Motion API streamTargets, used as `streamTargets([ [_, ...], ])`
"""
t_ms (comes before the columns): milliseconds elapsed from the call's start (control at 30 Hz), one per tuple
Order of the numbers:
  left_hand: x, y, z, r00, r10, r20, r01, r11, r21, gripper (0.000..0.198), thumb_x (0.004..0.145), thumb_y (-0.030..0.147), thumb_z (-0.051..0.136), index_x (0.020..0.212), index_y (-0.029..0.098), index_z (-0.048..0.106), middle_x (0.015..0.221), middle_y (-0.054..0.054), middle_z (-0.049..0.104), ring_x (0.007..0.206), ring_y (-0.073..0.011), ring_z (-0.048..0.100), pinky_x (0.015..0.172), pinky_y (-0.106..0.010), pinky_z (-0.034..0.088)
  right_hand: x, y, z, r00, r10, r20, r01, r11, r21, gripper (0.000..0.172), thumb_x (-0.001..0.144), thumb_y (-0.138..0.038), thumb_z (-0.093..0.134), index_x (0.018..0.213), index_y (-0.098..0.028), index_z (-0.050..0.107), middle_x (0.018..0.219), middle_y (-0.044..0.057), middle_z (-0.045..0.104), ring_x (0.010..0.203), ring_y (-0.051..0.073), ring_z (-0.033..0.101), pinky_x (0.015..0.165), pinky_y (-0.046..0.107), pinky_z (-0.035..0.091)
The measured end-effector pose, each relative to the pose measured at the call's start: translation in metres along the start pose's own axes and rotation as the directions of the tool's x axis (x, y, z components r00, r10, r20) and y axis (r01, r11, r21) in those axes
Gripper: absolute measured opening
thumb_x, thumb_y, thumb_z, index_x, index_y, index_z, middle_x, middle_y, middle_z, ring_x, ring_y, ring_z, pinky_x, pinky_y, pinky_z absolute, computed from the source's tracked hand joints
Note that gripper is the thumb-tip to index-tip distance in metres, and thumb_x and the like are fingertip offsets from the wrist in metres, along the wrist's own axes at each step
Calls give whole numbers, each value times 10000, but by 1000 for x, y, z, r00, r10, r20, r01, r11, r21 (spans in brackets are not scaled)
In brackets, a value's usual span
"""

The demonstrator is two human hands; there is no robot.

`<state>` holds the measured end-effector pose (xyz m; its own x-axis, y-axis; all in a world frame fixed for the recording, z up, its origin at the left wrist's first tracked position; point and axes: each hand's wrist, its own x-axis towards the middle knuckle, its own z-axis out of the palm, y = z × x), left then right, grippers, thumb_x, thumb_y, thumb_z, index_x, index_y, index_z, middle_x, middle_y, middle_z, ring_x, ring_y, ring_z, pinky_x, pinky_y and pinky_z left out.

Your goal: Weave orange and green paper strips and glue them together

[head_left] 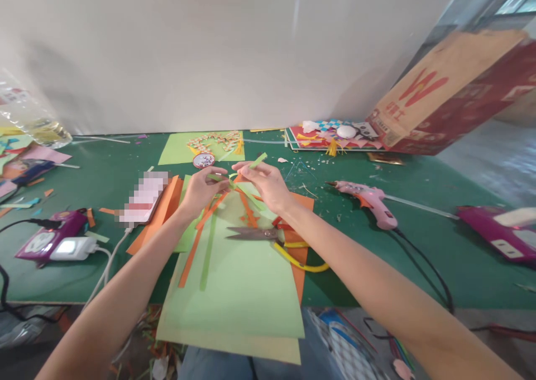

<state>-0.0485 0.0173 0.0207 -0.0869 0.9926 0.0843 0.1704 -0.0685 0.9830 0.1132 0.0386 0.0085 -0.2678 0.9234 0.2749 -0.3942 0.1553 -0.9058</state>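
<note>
Both hands meet over the middle of the table, pinching thin green paper strips (258,160). My left hand (204,189) is closed on one strip, and my right hand (268,183) is closed on another; they cross between my fingertips. Orange paper strips (193,252) hang or lie just beneath, and I cannot tell whether they are joined to the green ones. Below lie light green paper sheets (234,302), overhanging the table's front edge. Scissors with yellow handles (259,233) rest on the sheets, blades slightly apart and pointing left, partly under my right forearm.
A pink glue gun (372,198) with a cord lies right. A phone (144,198) and a purple power strip (54,234) are left. Behind are a woven paper chain (218,141), a round container (204,160) and a paper bag (444,95). A second purple power strip (494,229) sits far right.
</note>
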Motion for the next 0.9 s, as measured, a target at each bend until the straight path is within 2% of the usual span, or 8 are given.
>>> streamTargets([
  [200, 1, 2, -2, 1000, -6, -18, 5, 999, -37, 356, 617, 223, 769, 929, 143, 618, 637, -1, 695, 599, -153, 670, 640, -282, 553, -2, -2, 1, 999, -29, 26, 31, 998, -58, 249, 694, -440, 737, 626, -213, 659, 674, -4, 660, 718, 142, 601, 816, 328, 458],
  [333, 0, 1, -2, 1000, 8, -23, -9, 998, -63, 423, 669, 220, 731, 1052, 143, 569, 627, 12, 692, 593, -149, 676, 660, -282, 559, -4, -4, 2, 999, -30, 27, 34, 984, -174, 366, 661, -524, 734, 526, -205, 616, 574, -3, 591, 731, 157, 592, 794, 313, 436],
  [400, 0, 1, -2, 1000, 15, -7, -16, 996, -89, 385, 713, 209, 685, 1068, 148, 551, 661, 6, 703, 600, -145, 682, 670, -282, 561, -5, -4, 3, 999, -7, 45, 17, 976, -219, 408, 666, -561, 713, 510, -201, 600, 524, -12, 538, 684, 146, 571, 731, 296, 424],
  [467, -1, 1, -1, 1000, 18, 17, -16, 995, -103, 349, 740, 190, 646, 1070, 153, 538, 664, 9, 700, 601, -142, 684, 669, -280, 561, -5, -3, 2, 998, 26, 53, -11, 964, -267, 405, 678, -581, 691, 574, -194, 641, 483, -35, 480, 564, 113, 489, 616, 276, 378],
  [533, -1, 2, 0, 999, 15, 45, -10, 994, -107, 341, 748, 176, 629, 1073, 153, 529, 634, 18, 686, 604, -144, 684, 670, -280, 559, -5, -1, 2, 997, 54, 60, -32, 947, -318, 418, 693, -599, 667, 652, -183, 680, 461, -54, 429, 483, 87, 383, 533, 269, 299],
  [600, -1, 3, 0, 997, 16, 76, -8, 994, -106, 350, 747, 180, 626, 1081, 149, 528, 616, 21, 675, 611, -146, 684, 678, -284, 557, -5, 0, 2, 996, 62, 64, -34, 927, -372, 454, 707, -623, 635, 664, -174, 685, 455, -57, 401, 468, 82, 339, 509, 270, 255],
  [900, -3, 5, 1, 978, 70, 196, -65, 997, -35, 435, 716, 183, 587, 1150, 155, 568, 597, 29, 636, 610, -137, 644, 655, -275, 535, -5, 2, 3, 988, 145, 52, -93, 830, -550, 513, 687, -674, 598, 616, -168, 646, 482, -47, 402, 486, 87, 338, 506, 268, 244],
])
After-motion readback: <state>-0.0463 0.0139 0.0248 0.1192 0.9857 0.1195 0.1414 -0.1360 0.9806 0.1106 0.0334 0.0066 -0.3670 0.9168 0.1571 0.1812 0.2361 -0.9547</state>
